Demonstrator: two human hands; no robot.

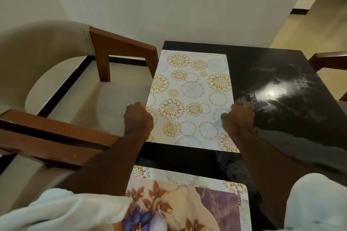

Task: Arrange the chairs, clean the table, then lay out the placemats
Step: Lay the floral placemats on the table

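Left hand [139, 116] and right hand [238, 118] clutch, apparently pinching, opposite sides of the floral placemat [189, 95] on the worktop [281, 84]. Best slid square to the worktop's edge — then pressed flat.

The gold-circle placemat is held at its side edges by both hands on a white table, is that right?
Not quite. The head view shows the table is glossy black, not white. The rest holds: the left hand and the right hand grip the gold-circle placemat at its side edges.
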